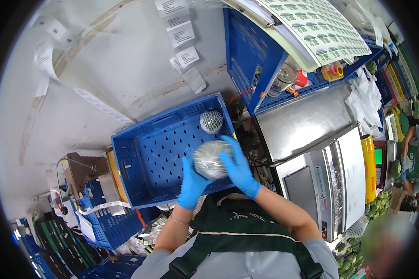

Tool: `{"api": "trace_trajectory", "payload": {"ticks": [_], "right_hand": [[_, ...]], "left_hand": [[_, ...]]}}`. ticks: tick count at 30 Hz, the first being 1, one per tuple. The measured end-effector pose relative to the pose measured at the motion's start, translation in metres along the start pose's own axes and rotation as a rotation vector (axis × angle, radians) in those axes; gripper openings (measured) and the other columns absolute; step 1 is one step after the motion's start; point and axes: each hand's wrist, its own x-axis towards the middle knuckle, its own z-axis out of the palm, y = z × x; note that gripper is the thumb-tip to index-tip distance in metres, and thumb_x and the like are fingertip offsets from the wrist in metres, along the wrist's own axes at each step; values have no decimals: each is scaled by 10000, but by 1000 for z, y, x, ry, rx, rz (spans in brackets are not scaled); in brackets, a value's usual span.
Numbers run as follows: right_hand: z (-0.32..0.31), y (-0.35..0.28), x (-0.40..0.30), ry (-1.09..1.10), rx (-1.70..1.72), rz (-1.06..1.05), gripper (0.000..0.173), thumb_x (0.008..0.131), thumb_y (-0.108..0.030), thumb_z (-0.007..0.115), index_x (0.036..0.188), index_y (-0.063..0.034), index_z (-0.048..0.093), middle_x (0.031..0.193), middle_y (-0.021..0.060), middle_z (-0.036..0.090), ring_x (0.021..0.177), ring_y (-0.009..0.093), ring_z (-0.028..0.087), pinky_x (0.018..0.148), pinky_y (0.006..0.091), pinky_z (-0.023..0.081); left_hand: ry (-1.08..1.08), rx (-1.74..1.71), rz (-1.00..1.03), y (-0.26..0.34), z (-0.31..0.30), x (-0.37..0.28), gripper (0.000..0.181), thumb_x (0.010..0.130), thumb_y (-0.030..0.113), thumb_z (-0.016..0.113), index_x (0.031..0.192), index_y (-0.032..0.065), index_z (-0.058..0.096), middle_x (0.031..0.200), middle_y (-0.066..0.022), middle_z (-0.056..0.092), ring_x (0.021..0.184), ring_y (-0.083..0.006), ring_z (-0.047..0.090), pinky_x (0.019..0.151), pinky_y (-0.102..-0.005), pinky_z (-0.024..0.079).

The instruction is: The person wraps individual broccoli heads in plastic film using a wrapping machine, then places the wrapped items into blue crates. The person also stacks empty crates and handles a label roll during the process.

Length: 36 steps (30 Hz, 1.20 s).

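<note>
Between my two blue-gloved hands is a round, pale green, plastic-wrapped item, perhaps a melon or cabbage [212,159], held over the near right part of a blue plastic crate [120,164]. My left hand [192,185] supports it from the lower left, palm turned towards it. My right hand [238,167] grips its right side, fingers spread over the surface. Inside the crate, at the far right corner, lies a smaller round item in white foam netting [211,121]. The crate's perforated floor shows to the left of my hands.
Right of the crate stand a steel counter [307,118] and a film wrapping machine [330,185]. A blue shelf crate [251,55] holds a jar and label sheets [317,28]. Printed paper strips hang on the wall. At far right is a person in a green apron [412,160].
</note>
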Motion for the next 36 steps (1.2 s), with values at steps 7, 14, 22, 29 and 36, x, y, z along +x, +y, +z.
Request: {"api": "trace_trajectory", "payload": {"ticks": [7, 14, 22, 29, 36], "right_hand": [[-20, -6, -11, -178, -676, -114, 996, 855, -429, 727, 1574, -64, 143, 1576, 349, 108, 1459, 491, 186, 1162, 509, 269], [-169, -19, -184, 583, -773, -43, 715, 930, -346, 655, 1519, -86, 343, 1552, 253, 311, 1416, 411, 346, 1157, 452, 317], [-200, 24, -510, 1836, -835, 901, 926, 794, -222, 799, 1535, -56, 270, 1548, 249, 309, 1430, 376, 325, 1146, 435, 317], [-182, 95, -568, 1714, 767, -261, 758, 822, -266, 737, 1469, -104, 378, 1419, 176, 494, 1258, 361, 535, 1048, 480, 474], [-365, 50, -594, 1431, 1067, -729, 638, 871, -297, 715, 1416, -95, 454, 1382, 137, 540, 1229, 324, 561, 996, 493, 522]], "left_hand": [[318, 481, 323, 83, -122, 129, 432, 925, 271, 697, 1286, 102, 528, 1267, -114, 585, 1130, -281, 596, 913, -495, 547], [135, 910, 12, 87, -241, 281, 351, 1021, 317, 494, 1219, 44, 592, 1197, -125, 626, 994, -211, 620, 778, -382, 554], [713, 2088, 1140, -6, -142, 183, 880, 861, 638, 594, 1424, -7, 392, 1424, -273, 426, 1202, -444, 505, 966, -551, 465], [-741, 2078, 1163, -183, 86, 72, 569, 971, 241, 582, 1441, -26, 405, 1507, -265, 328, 1382, -427, 333, 1122, -533, 284], [-890, 1842, 944, -288, 203, 43, 517, 995, 210, 525, 1426, -45, 398, 1562, -221, 244, 1426, -382, 290, 1163, -503, 240]]}}
